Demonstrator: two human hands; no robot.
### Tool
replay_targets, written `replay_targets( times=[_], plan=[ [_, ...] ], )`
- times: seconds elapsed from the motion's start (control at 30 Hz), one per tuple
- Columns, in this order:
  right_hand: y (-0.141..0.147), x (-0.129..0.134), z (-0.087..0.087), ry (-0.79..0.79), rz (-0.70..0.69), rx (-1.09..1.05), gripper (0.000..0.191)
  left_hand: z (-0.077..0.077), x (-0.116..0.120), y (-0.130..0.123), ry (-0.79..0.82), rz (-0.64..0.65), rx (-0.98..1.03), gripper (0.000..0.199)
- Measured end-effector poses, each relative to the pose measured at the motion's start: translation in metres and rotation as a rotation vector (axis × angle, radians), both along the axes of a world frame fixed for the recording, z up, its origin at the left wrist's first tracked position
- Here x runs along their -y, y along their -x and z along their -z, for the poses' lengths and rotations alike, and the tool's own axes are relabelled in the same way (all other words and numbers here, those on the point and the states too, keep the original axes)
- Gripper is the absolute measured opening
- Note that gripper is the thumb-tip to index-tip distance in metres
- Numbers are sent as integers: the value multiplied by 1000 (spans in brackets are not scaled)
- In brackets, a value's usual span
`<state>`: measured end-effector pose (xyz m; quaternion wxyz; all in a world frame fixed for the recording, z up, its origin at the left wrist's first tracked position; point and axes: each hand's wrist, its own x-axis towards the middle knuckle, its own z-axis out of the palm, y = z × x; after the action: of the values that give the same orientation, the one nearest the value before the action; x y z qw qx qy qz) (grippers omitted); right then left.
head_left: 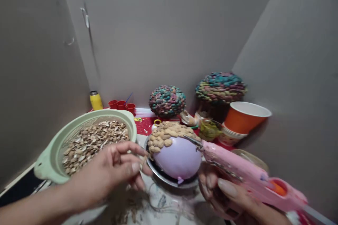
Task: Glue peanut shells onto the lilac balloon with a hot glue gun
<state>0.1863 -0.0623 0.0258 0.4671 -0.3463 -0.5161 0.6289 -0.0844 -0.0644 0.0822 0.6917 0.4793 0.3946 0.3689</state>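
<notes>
One balloon (179, 158), two hands.

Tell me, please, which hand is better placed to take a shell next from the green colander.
Likely the left hand: it is beside the colander; the right hand holds the pink glue gun.

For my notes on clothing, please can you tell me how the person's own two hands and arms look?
The left hand is without glove, and its forearm shows no sleeve or watch. The right hand is ungloved too. Beside its wrist is a red-and-white patch; whether it is a cuff, I cannot tell.
</notes>
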Motion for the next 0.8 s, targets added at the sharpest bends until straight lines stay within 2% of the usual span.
replay_targets(
  times=[0.07, 0.17, 0.27, 0.37, 0.47, 0.57, 0.63, 0.73, 0.8],
  plan=[
    [-2, 2, -6, -53, 52, -16, 36, 9, 11, -28, 20, 64, 93, 30],
    [-2, 4, -8, -37, 143, 62, 37, 27, 12, -62, 9, 107, 239, 42],
    [2, 1, -9, -38, 82, 104, 38, 42, 2, -83, -16, 88, 290, 47],
    [7, -2, -11, -41, -9, 64, 40, 50, -3, -91, -36, 90, 326, 47],
    [8, -3, -12, -62, 44, 88, 40, 54, -1, -91, -70, 101, 334, 44],
    [6, -3, -11, -70, 133, 104, 39, 49, -1, -83, -151, 79, 222, 32],
    [4, -4, -9, -65, 171, 95, 36, 40, -7, -75, -342, -27, 58, 21],
    [3, -7, -8, -76, 162, 92, 33, 24, -20, -63, -847, -242, -302, 21],
    [2, -8, -10, -103, 137, 96, 33, 12, -25, -57, -1088, -260, -516, 21]
  ],
)
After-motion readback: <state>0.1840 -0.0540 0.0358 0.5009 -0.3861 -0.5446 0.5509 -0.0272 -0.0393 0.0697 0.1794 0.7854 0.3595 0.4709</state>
